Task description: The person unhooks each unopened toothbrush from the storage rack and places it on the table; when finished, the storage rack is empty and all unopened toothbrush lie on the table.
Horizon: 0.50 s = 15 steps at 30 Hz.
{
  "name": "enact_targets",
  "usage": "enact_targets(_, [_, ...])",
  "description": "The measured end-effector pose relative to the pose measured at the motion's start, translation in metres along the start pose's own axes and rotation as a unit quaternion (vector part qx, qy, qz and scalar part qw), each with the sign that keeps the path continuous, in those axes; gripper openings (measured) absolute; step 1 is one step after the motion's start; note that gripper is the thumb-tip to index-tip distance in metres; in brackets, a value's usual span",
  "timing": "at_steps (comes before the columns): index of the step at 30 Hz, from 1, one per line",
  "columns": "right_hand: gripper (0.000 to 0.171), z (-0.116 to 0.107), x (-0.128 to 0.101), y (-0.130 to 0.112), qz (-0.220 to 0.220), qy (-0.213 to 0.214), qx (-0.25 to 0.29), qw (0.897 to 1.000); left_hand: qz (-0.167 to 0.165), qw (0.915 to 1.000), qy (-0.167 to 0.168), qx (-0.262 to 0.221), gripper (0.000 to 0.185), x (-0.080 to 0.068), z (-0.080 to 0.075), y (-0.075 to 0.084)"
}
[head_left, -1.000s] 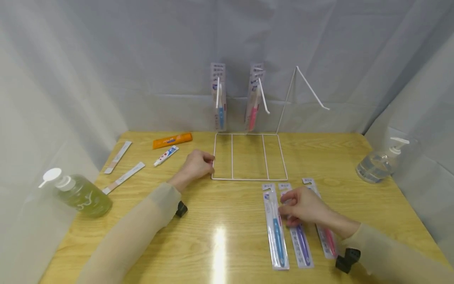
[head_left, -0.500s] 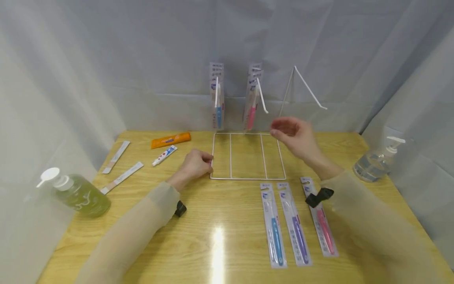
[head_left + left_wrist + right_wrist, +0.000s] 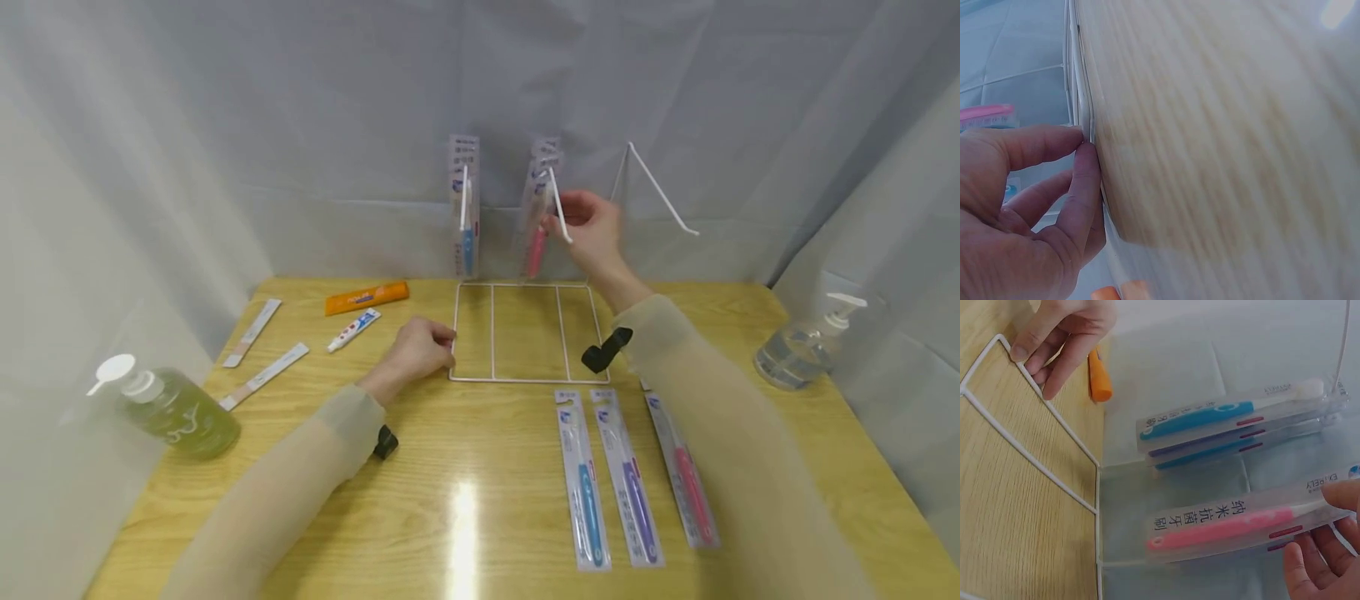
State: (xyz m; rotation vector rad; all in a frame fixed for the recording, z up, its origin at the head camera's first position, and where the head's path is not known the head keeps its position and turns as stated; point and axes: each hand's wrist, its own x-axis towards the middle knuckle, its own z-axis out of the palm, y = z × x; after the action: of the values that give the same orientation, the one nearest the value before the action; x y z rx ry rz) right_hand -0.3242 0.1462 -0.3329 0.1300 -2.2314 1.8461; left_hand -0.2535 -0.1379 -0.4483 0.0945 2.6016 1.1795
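Right hand has risen, the pink toothbrush pack between its fingers.

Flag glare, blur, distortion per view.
Head: white glare on the table, low centre; pump bottles lean outward, likely wide-angle distortion. Left wrist: wood grain smeared, glare top right. Right wrist: slightly hazy, but lettering on the pink toothbrush pack legible.

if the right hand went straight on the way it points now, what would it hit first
Most likely the hanging pink toothbrush pack; the right hand is right at its edge, though actual contact is unclear.
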Motion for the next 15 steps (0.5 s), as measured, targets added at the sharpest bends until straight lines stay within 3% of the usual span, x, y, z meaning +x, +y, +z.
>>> enact_targets(8, [0.024,0.004,-0.002,-0.001,-0.037,0.030,-0.013,0.999,0.002,1.0000,0.004,0.006,0.058,0.001,-0.001,0.000])
enact_targets(15, [0.023,-0.022,-0.025,-0.002,-0.063,0.048,0.017,0.997,0.003,0.9999,0.004,0.011,0.058,0.000,0.000,0.000])
